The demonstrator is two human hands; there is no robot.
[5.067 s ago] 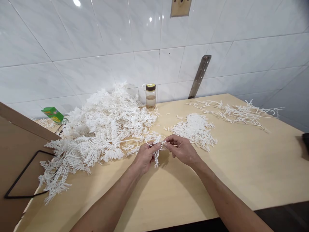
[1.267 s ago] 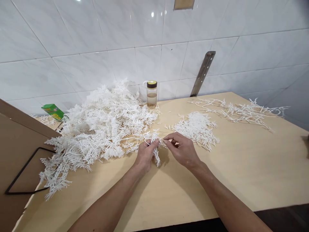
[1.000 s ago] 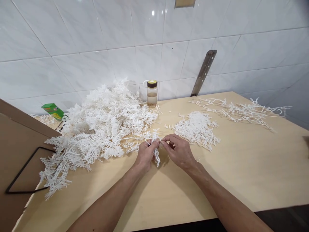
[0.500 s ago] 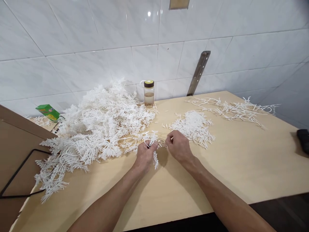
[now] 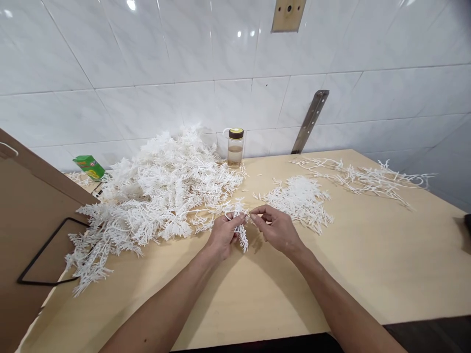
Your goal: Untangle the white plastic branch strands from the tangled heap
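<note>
My left hand (image 5: pixel 223 235) is closed on a white plastic sprig (image 5: pixel 242 238), whose feathery end hangs below the fingers. Close to its right, my right hand (image 5: pixel 275 228) has thumb and forefinger pinched at the sprig's right side; what lies between those fingertips is too small to make out. A big heap of white branching foliage (image 5: pixel 158 186) spreads to the left of my hands. Just beyond my right hand lies a smaller flat pile of short white pieces (image 5: pixel 300 198). Long, mostly bare white stems (image 5: pixel 362 176) lie at the back right.
A bottle (image 5: pixel 235 149) with a dark lid stands at the back by the tiled wall. A green box (image 5: pixel 89 167) and brown cardboard (image 5: pixel 33 211) with a black wire frame (image 5: pixel 41 250) are at the left. A metal strip (image 5: pixel 311 120) leans on the wall.
The view has shifted, so things appear lower and further right. My right hand's fingers have come closer to the sprig in my left hand, which still holds it.
</note>
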